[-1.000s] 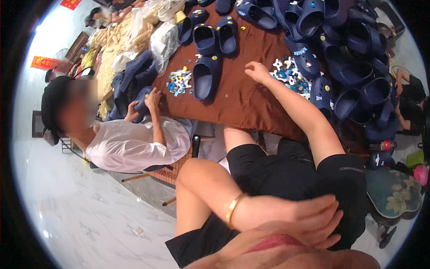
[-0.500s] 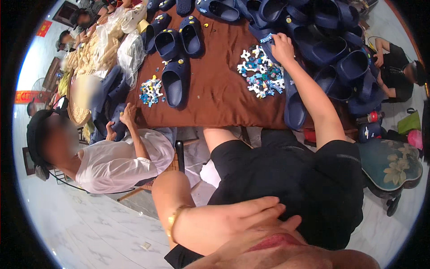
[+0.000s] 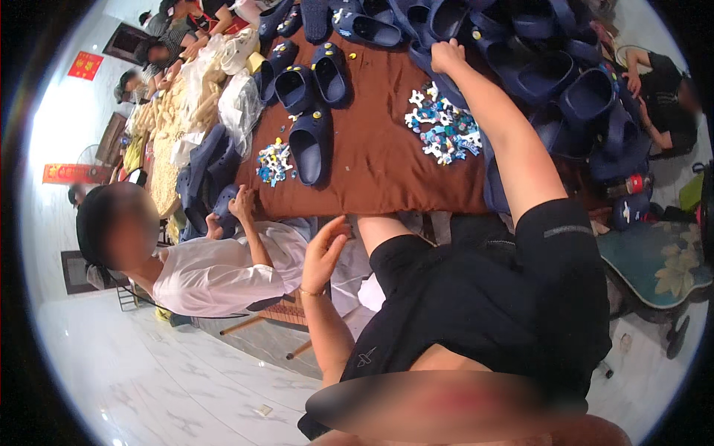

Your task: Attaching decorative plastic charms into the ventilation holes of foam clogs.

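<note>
My right hand (image 3: 448, 57) reaches across the table, its fingers curled at a navy clog (image 3: 424, 56) near the far row of clogs. My forearm and hand hide part of that clog. My left hand (image 3: 324, 253) is raised off the table's near edge, empty, with the fingers loosely bent and apart. A pile of white, blue and teal shoe charms (image 3: 446, 130) lies just nearer than my right hand. Under my right forearm, another navy clog (image 3: 497, 182) shows in part.
The table has a brown cloth (image 3: 372, 163). Several navy clogs (image 3: 309, 149) and a smaller charm pile (image 3: 274, 163) lie left. More clogs (image 3: 550, 82) are heaped right. A co-worker in a white shirt (image 3: 223, 267) handles a clog at left. A padded stool (image 3: 654, 260) stands right.
My left hand has risen from my chest toward the table's edge, its fingers parting. My right hand has moved slightly farther away and left. The whole view has shifted a little.
</note>
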Tool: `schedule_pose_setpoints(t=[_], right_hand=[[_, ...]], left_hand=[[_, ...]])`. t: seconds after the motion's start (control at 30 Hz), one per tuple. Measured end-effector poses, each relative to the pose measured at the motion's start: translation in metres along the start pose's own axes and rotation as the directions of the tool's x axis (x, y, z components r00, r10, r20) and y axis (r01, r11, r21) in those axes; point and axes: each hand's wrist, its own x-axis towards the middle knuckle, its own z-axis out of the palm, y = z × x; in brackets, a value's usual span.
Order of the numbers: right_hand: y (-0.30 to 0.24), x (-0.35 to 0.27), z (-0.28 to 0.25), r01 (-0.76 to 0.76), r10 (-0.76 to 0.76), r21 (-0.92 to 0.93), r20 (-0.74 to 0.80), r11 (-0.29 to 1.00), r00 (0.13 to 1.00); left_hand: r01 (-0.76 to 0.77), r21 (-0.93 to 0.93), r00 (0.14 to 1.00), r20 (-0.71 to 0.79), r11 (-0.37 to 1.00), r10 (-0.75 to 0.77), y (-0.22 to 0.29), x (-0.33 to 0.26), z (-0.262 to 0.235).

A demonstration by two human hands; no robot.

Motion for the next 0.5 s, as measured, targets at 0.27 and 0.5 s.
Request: schedule_pose_setpoints(t=[0.27, 0.5], right_hand=[[-0.021, 0.01, -0.012, -0.205, 0.172, 0.903, 0.149, 0.378, 0.974], [-0.106, -0.124, -0.015, -0.495, -0.243, 0.605, 0.452, -0.624, 0.858]], left_hand=[[0.146, -0.111, 0.989, -0.008, 0.983, -0.148, -0.071, -0.005, 0.019], [-0.201, -0.135, 0.958, -0.233, 0.97, 0.166, -0.037, 0.042, 0.052]])
